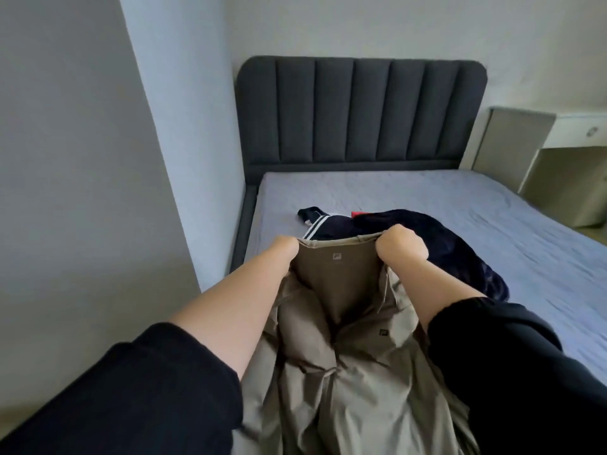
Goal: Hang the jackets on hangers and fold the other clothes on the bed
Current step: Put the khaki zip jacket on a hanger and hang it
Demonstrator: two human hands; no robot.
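black sleeves (pixel 131 405) flank a khaki jacket (pixel 361 389) over the bed (pixel 492 224); left hand (pixel 285 249) and right hand (pixel 399 246) each clench its collar. dark clothes (pixel 443 244) lie heaped just behind.

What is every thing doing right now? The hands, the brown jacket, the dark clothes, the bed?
left hand: fingers curled, gripping the jacket's collar edge
right hand: fingers curled, gripping the collar's other end
brown jacket: held up by the collar, front open, crumpled, no hanger in it
dark clothes: lying unfolded in a heap on the bed
bed: covered by a lightly wrinkled sheet
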